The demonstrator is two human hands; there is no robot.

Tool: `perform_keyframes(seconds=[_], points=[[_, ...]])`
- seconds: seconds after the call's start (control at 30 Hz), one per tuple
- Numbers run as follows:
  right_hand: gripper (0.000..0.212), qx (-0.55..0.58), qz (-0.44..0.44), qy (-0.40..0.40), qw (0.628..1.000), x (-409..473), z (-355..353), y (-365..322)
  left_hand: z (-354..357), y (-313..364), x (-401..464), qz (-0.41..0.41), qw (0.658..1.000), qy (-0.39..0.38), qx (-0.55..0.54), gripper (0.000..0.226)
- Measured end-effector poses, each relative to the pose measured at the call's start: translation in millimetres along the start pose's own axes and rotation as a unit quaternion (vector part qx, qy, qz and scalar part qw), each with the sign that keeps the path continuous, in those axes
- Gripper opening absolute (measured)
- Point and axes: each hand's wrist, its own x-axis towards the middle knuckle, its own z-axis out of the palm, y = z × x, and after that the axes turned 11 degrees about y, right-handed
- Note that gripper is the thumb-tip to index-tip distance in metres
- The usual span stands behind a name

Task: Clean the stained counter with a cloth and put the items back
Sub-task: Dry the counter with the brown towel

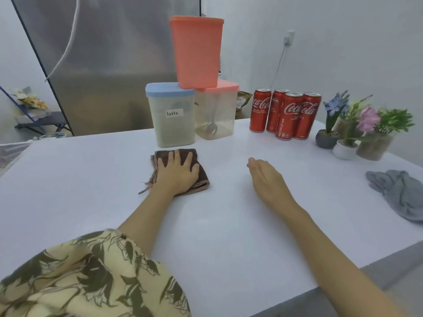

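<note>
Brown folded terry cloth [180, 170] lies flat on the white desk [217, 225], just in front of the containers, and your left hand [177, 172] presses on it with fingers straight and spread, palm down. Your right hand [265, 177] sits to the right of the cloth, apart from it, fingers straight and together, its grip loose and holding nothing; whether it touches the desk you cannot tell.

Behind the cloth stands a clear plastic container with a blue lid [170, 115], labelled "latte", with a pale powder filling its lower part. Beside it on the right, a clear plastic container with a pink lid [216, 113] holds a metal spoon [211, 124] leaning inside and only a thin layer at the bottom. An opaque orange plastic container [196, 51] is stacked on both lids; its contents are hidden.

Four red cola cans [286, 114] stand clustered to the right, then small pots of artificial flowers [357, 126]. A crumpled grey cloth [400, 195] lies at the desk's right edge
</note>
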Motion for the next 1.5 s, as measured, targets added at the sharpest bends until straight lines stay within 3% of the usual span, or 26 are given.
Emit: perform_keyframes(seconds=[0.1, 0.3, 0.43, 0.57, 0.7, 0.8, 0.87, 0.93, 1.0, 1.17, 1.3, 1.37, 1.5], points=[[0.036, 0.012, -0.025, -0.022, 0.999, -6, 5, -6, -7, 11, -29, 0.022, 1.000, -0.008, 0.005, 0.056], [0.050, 0.057, -0.033, -0.027, 0.997, -6, -13, -1, -19, 18, -88, 0.059, 0.998, -0.037, 0.006, 0.060], [0.054, 0.071, -0.041, -0.005, 0.997, -2, -46, 14, -12, 31, -64, -0.006, 1.000, 0.008, 0.013, 0.068], [0.045, 0.046, -0.035, 0.013, 0.998, -3, -92, 49, 2, 85, -48, -0.024, 1.000, 0.018, 0.007, 0.069], [0.031, -0.113, -0.083, 0.085, 0.986, 8, -140, 94, 9, 148, -60, 0.012, 1.000, 0.011, -0.021, 0.061], [0.047, -0.322, -0.056, 0.109, 0.939, 25, -185, 130, 11, 169, -83, 0.041, 0.999, 0.010, -0.031, 0.058], [0.062, -0.371, 0.000, 0.084, 0.925, 35, -212, 155, 10, 166, -91, 0.078, 0.997, 0.001, -0.013, 0.055], [0.068, -0.297, 0.039, 0.067, 0.952, 43, -222, 172, 7, 162, -85, 0.098, 0.995, -0.003, 0.009, 0.052], [0.057, -0.202, 0.026, 0.085, 0.975, 46, -214, 178, 8, 170, -72, 0.072, 0.997, -0.002, -0.003, 0.052], [0.032, -0.144, -0.076, 0.042, 0.986, 40, -200, 170, 23, 235, -41, 0.030, 0.999, 0.008, -0.022, 0.054], [0.025, 0.014, -0.026, 0.034, 0.999, 37, -223, 172, 28, 288, -53, 0.072, 0.996, 0.001, -0.057, 0.055], [0.022, 0.183, 0.063, 0.075, 0.978, 41, -240, 172, 29, 293, -72, 0.100, 0.993, -0.002, -0.060, 0.055], [0.019, 0.385, 0.197, 0.175, 0.884, 62, -271, 185, 29, 288, -80, 0.080, 0.995, 0.018, -0.066, 0.056]])
